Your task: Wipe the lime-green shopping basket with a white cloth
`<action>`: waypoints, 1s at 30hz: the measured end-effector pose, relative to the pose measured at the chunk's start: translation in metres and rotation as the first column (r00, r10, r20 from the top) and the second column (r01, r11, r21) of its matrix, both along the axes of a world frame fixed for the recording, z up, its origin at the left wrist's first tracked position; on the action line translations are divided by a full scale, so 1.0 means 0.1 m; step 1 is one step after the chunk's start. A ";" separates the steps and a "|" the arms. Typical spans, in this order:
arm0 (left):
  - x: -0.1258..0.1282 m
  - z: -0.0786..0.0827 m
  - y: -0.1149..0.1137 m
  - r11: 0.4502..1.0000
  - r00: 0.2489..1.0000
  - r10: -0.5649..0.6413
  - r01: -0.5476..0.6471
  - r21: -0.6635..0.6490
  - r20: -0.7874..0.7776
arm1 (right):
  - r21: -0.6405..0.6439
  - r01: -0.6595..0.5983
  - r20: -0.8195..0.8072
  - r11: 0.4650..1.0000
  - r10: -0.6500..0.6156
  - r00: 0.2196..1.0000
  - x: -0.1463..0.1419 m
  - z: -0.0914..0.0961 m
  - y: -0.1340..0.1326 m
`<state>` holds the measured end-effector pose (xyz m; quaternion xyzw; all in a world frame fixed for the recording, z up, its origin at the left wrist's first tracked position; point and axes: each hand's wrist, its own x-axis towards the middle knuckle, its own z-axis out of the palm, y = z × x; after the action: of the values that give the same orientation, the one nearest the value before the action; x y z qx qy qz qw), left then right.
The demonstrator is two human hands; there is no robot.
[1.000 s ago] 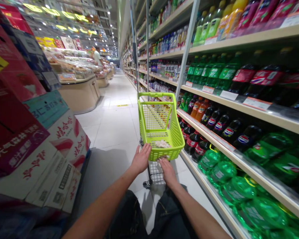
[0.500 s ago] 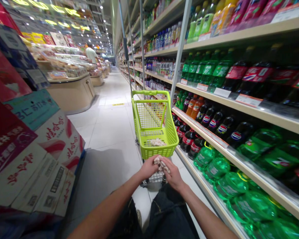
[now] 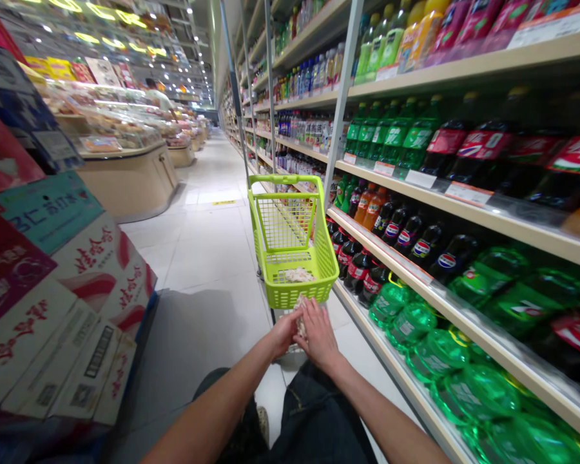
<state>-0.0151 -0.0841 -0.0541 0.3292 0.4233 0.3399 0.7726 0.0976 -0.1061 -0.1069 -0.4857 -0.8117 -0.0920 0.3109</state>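
My left hand (image 3: 284,334) is closed on a crumpled, pale patterned cloth (image 3: 300,316). My right hand (image 3: 318,335) presses on the same cloth from the other side, its fingers stretched over it and partly covering it. Both hands are close together, just in front of a bright green shopping cart (image 3: 299,298). Inside the cart's basket lies a second pale, crumpled cloth-like piece (image 3: 299,275). The fingertips of my left hand are partly hidden behind the cloth and my right hand.
Shelves (image 3: 415,180) of soda bottles line the right side, with large green bottles (image 3: 464,393) at the bottom. Stacked cartons (image 3: 91,277) stand at left. Farther along the tiled aisle (image 3: 198,238), a person (image 3: 158,100) is near a food display counter (image 3: 125,180).
My hands have shifted slightly left and down with the cloth, and the right fingers now lie straighter across it. The whole view has moved a little, so the cart appears farther left.
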 end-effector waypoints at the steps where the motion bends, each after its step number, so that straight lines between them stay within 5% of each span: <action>1: 0.00 0.02 0.01 0.999 0.996 -0.035 0.036 0.010 -0.083 | 0.032 -0.043 0.005 0.999 0.043 0.999 0.06 0.00 0.04; 3: 0.03 0.11 0.05 0.988 0.967 -0.084 0.113 0.107 -0.242 | 0.120 -0.095 -0.009 0.988 0.097 0.995 0.20 0.06 0.16; 5: 0.05 0.23 0.13 0.930 0.907 -0.023 0.173 0.323 -0.420 | 0.215 -0.022 -0.070 0.976 0.038 0.997 0.36 0.15 0.32; 7: 0.02 0.31 0.22 0.772 0.785 0.206 0.236 0.590 -0.584 | 0.268 0.119 -0.144 0.956 -0.082 0.986 0.50 0.21 0.50; 9: -0.06 0.32 0.29 0.575 0.586 0.457 0.380 0.724 -0.670 | 0.266 0.199 -0.177 0.943 -0.156 0.972 0.60 0.13 0.63; 11: -0.19 0.26 0.33 0.494 0.354 0.579 0.565 0.662 -0.734 | 0.229 0.184 -0.161 0.956 -0.150 0.976 0.65 -0.10 0.66; 14: -0.36 0.13 0.33 0.498 0.092 0.583 0.745 0.445 -0.807 | 0.154 0.087 -0.088 0.984 -0.074 0.993 0.66 -0.50 0.55; 17: -0.47 0.04 0.34 0.469 0.040 0.593 0.795 0.385 -0.804 | 0.145 0.060 -0.059 0.988 -0.052 0.997 0.60 -0.55 0.43; 20: -0.52 0.01 0.35 0.513 0.009 0.626 0.748 0.421 -0.779 | 0.218 0.135 -0.115 0.967 -0.112 0.987 0.40 -0.20 0.50; 23: -0.57 -0.03 0.32 0.496 0.004 0.655 0.752 0.434 -0.756 | 0.263 0.044 -0.057 0.964 -0.030 0.998 0.12 0.03 0.63; 27: -0.70 -0.11 0.25 0.482 -0.012 0.666 0.770 0.418 -0.746 | 0.216 -0.209 0.176 0.954 0.172 0.969 -0.05 -0.24 0.59; 30: -0.79 -0.11 0.24 0.473 -0.007 0.659 0.782 0.407 -0.752 | 0.207 -0.288 0.256 0.935 0.233 0.938 -0.05 -0.39 0.49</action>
<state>-0.0938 -0.0602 -0.0656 0.8209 0.5580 0.0997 -0.0692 0.0926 -0.0573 -0.1460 -0.3181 -0.8821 -0.2025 0.2822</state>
